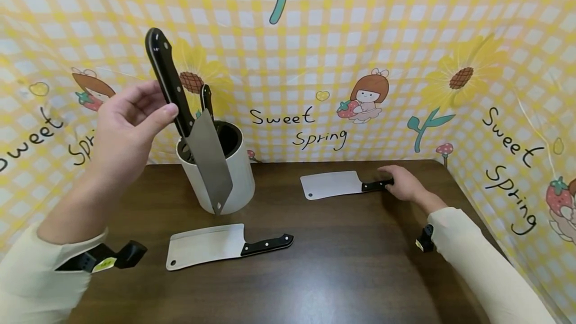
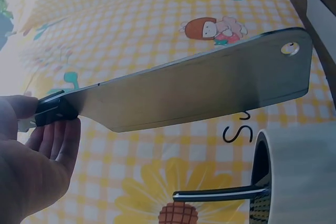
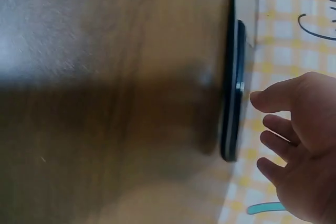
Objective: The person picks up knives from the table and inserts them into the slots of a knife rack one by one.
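My left hand (image 1: pixel 128 119) pinches the black handle of a cleaver (image 1: pixel 210 161) between thumb and fingers. The blade points down and overlaps the front of a white round knife holder (image 1: pixel 243 184). In the left wrist view the same cleaver (image 2: pixel 205 85) shows its broad blade and the hole near its end, outside the holder's mouth. At the back right lies a second cleaver (image 1: pixel 332 185), flat on the table. Beside its handle is my right hand (image 1: pixel 405 184); the right wrist view shows loosely bent fingers (image 3: pixel 275 98) with a gap to the handle (image 3: pixel 233 98).
A third cleaver (image 1: pixel 209 246) lies flat at the front, its handle to the right. Another black-handled knife (image 1: pixel 206 98) stands in the holder. Yellow checked cloth (image 1: pixel 288 64) hangs behind and beside the brown table (image 1: pixel 342 264).
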`<state>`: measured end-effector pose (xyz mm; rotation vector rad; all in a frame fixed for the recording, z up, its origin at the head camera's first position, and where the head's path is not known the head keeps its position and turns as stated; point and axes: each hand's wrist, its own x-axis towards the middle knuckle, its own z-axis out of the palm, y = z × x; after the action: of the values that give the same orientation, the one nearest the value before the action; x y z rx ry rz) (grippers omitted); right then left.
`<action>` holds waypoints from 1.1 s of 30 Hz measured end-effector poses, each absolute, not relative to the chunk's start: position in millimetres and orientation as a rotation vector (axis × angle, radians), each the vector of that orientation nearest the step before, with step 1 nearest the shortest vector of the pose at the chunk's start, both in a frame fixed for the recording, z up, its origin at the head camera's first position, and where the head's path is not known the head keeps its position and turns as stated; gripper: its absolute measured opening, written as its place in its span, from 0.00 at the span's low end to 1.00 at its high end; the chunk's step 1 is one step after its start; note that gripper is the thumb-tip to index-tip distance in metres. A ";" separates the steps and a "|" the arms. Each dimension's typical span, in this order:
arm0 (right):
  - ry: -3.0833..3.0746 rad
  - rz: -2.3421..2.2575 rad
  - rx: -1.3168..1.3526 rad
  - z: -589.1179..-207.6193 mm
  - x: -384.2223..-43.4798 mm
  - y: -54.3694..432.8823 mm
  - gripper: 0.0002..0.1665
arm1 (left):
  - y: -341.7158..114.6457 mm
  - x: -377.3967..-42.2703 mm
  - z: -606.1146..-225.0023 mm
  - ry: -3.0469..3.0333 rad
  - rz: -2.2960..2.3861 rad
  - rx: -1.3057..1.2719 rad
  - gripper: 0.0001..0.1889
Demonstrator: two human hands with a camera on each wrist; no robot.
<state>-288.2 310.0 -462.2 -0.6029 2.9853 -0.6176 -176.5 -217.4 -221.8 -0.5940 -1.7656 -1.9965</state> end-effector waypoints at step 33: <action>3.001 -0.412 -0.782 -480.3 -286.1 318.2 0.16 | -246.4 -230.5 -187.6 -1.307 -2.230 -0.480 0.13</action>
<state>-286.1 318.2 -480.3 -0.7819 3.0007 -0.4121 -230.5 -246.4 -187.6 -0.4803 -1.3068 -2.2300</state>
